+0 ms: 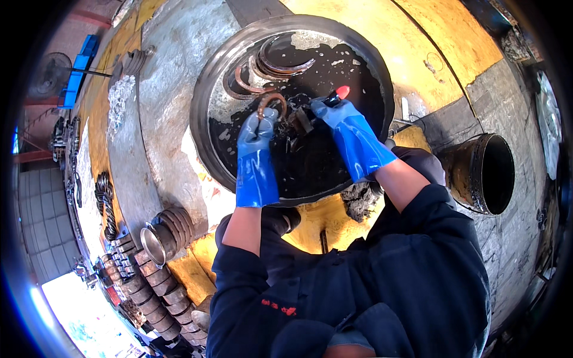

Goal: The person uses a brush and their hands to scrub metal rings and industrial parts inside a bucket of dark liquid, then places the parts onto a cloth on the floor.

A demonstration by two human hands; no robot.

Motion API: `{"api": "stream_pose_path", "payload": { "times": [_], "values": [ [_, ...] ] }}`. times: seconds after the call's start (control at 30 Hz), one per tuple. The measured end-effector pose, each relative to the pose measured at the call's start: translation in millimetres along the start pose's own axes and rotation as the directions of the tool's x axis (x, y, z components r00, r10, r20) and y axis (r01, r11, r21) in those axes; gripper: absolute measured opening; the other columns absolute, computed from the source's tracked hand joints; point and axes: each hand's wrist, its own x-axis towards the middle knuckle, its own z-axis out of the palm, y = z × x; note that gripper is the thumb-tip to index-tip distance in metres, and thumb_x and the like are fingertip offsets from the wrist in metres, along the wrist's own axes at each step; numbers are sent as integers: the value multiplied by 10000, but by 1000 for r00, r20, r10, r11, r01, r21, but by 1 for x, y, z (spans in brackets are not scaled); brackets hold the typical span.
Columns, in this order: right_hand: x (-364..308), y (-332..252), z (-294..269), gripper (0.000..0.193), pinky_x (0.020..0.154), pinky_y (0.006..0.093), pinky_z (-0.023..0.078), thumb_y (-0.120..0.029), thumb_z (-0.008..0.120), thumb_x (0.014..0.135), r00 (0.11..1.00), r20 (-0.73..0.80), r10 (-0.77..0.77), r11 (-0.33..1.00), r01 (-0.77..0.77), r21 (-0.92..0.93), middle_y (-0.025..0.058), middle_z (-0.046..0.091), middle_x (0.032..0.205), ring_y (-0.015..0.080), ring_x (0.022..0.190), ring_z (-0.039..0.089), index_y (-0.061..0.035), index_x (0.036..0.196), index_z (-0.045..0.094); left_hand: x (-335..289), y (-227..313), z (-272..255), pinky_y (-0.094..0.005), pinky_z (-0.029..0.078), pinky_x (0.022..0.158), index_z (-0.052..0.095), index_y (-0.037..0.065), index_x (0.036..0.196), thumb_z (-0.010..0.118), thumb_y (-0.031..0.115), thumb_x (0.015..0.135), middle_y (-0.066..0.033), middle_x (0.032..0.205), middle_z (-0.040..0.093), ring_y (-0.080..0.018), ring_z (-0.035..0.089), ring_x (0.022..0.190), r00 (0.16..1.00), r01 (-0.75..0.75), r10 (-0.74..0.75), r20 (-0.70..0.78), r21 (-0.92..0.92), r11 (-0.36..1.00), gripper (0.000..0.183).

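Both my hands wear blue rubber gloves over a wide round metal pan [202,113] with dark liquid in it. My left hand [258,132] is closed on a curved, brownish metal half-ring [274,99], raised above the liquid. My right hand [339,114] grips a brush [342,92] by its black handle with a red end. The brush's wide head [302,122] points toward the half-ring; whether they touch I cannot tell. Farther back in the pan lie several more curved half-rings [280,69], partly in the liquid.
A dark, oily bucket [496,173] lies or stands at my right. Stacked metal rings [170,232] sit on the left, with rows of thick cylindrical metal parts [152,292] nearer me. Coiled dark metal [105,206] and a blue stand [79,70] are farther left.
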Motion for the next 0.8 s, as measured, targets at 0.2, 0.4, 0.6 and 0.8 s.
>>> {"api": "stream_pose_path", "payload": {
  "times": [0.2, 0.4, 0.6, 0.8],
  "values": [
    [18, 32, 11, 316, 804, 332, 551, -335, 729, 949, 962, 145, -229, 971, 216, 98, 75, 768, 916, 139, 848, 683, -50, 1083, 753, 4, 2, 17, -317, 511, 963, 704, 19, 1223, 642, 207, 1025, -111, 1192, 703, -203, 644, 1114, 940, 330, -292, 176, -681, 653, 280],
    [6, 12, 4, 334, 830, 396, 557, -411, 692, 934, 943, 260, -208, 938, 268, -218, 132, 764, 987, 288, 962, 725, -113, 1074, 748, 7, -1, 9, -340, 530, 968, 663, 9, 1270, 632, 159, 1019, -133, 1236, 696, -232, 664, 1133, 979, 192, -155, 133, -338, 921, 294],
    [4, 8, -2, 291, 861, 440, 574, -288, 704, 874, 785, 337, -520, 357, 558, -749, 83, 742, 1109, 330, 1007, 707, -170, 1138, 738, 18, 9, 8, -398, 524, 1010, 660, 44, 1281, 707, 220, 947, -177, 1233, 700, -319, 673, 1183, 874, -482, 418, 247, 346, 805, 380],
    [12, 16, -3, 331, 876, 441, 566, -394, 702, 871, 928, 141, -345, 659, 346, -667, 84, 750, 1091, 334, 1035, 703, -212, 1145, 732, 5, 22, 9, -356, 541, 859, 701, 66, 1164, 667, 223, 970, -172, 1057, 722, -312, 701, 973, 993, -22, -26, 116, 391, 920, 252]
  ]
}}
